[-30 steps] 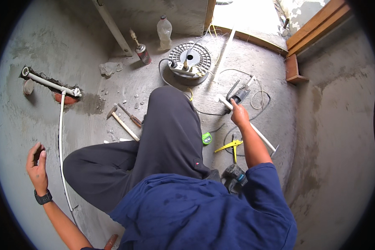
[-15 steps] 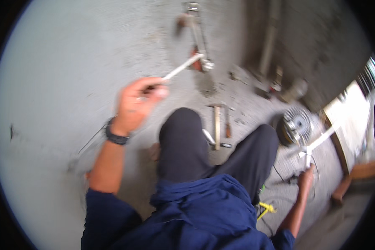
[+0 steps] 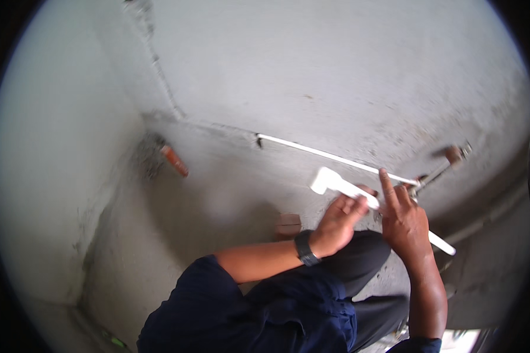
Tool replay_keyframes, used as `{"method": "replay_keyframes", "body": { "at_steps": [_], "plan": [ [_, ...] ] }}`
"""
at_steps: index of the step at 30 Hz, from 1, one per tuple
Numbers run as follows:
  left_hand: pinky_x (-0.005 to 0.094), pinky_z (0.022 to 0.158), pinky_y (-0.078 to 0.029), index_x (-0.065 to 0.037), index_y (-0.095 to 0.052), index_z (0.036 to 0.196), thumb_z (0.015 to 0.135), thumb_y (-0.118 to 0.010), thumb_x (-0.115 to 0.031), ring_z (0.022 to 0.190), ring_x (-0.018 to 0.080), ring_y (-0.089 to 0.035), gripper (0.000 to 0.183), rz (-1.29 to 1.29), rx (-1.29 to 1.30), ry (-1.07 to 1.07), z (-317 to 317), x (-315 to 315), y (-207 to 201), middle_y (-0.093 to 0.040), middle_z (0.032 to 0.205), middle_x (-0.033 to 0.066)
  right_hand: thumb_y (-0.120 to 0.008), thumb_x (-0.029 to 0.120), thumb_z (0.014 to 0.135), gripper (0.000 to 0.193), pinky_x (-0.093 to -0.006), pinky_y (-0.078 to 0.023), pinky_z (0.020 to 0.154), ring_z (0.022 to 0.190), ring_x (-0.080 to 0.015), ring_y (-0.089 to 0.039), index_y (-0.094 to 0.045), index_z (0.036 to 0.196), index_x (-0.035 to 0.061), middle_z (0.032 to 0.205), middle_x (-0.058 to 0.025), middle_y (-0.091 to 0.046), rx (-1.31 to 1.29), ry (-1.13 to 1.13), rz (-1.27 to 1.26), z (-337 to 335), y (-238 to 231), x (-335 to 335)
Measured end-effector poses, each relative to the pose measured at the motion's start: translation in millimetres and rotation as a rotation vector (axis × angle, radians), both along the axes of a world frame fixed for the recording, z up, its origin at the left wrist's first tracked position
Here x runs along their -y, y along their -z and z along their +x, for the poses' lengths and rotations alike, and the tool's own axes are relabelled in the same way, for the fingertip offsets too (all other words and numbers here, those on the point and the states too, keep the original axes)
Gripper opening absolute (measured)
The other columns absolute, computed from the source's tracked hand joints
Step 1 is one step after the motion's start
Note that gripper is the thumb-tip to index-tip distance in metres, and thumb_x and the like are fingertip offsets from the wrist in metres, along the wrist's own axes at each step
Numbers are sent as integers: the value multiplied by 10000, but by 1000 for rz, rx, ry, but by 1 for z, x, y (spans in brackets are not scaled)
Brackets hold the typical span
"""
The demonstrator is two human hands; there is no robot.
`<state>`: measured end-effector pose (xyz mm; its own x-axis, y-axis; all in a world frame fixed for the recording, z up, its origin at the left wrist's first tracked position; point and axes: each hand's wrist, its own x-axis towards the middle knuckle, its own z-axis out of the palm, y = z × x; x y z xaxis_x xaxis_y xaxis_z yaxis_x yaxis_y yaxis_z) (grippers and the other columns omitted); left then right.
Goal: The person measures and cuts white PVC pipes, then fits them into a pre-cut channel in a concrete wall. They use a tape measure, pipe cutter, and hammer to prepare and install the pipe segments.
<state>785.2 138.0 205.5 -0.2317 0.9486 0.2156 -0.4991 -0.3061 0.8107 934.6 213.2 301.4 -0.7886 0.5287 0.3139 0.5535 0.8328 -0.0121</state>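
the left hand (image 3: 335, 226), slightly blurred, grasps a white pipe (image 3: 346, 188), its thumb on the near side and a fingertip showing beyond. the right hand (image 3: 404, 222) is just beside it, back to the camera, index finger held out straight and the other fingers bent. the pipe passes beneath this hand and comes out past the wrist; the palm is hidden, so whether the right hand grips it i cannot tell.

the pipe slants across in front of the person, over the knee (image 3: 365, 259), with a white elbow (image 3: 322, 180) at its upper left end and its other end at the lower right. a black band (image 3: 306, 247) circles the left wrist. dark blue sleeves cover the upper arms.

beyond the hands, a thin pipe (image 3: 318, 153) runs along the wall (image 3: 300, 70) up to the fittings (image 3: 416, 187) above the right hand. the right index finger overlaps the thin pipe in view; whether it touches i cannot tell. a short pipe (image 3: 434, 174) goes on from the fittings to the upper right, near a reddish-brown round piece (image 3: 453, 155).

left of the left forearm's hand end, a pinkish block (image 3: 288, 225) sits low down. farther left, an orange stub (image 3: 175, 162) sticks out near the corner.
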Motion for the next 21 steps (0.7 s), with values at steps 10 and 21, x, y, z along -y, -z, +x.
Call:
{"method": "replay_keyframes", "body": {
  "at_steps": [10, 21],
  "plan": [
    [479, 965, -560, -92, -501, 1313, 1042, -600, -390, 1144, 298, -623, 414, -432, 344, -683, -219, 52, 111, -596, 1215, 124, -761, 322, 879, 382, -479, -565, 734, 818, -411, -700, -707, 1136, 44, 908, -203, -702, -27, -231, -465, -163, 142, -34],
    [426, 946, -537, -92, -566, 1321, 1075, -553, -301, 1045, 208, -611, 323, -599, 405, -891, -342, 4, 237, -609, 1173, 49, -814, 206, 832, 565, -462, -546, 905, 1045, -409, -658, -617, 1324, 10, 1225, -235, -631, 50, -306, -624, -174, 190, -58]
  ]
}}
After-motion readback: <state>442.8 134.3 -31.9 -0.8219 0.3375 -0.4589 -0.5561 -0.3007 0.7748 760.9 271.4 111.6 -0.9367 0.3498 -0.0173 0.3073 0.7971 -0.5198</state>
